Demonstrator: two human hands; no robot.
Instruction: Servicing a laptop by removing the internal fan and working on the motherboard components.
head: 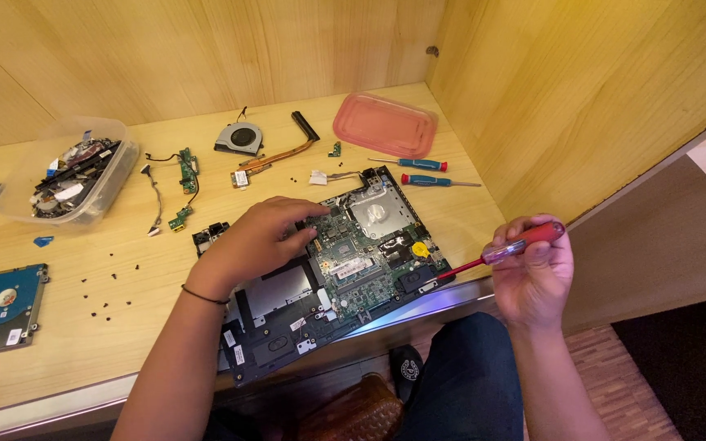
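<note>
**Wooden bench, opened laptop under both hands**

Head view: wooden bench inside a wood-panelled alcove. Left hand rests fingers-down on the green motherboard of the opened laptop; grip loose, holding nothing. Right hand has its grip closed around a red-handled screwdriver, tip touching the laptop's right edge. Beyond the left grip: fan, pink lid, two blue screwdrivers.
</note>
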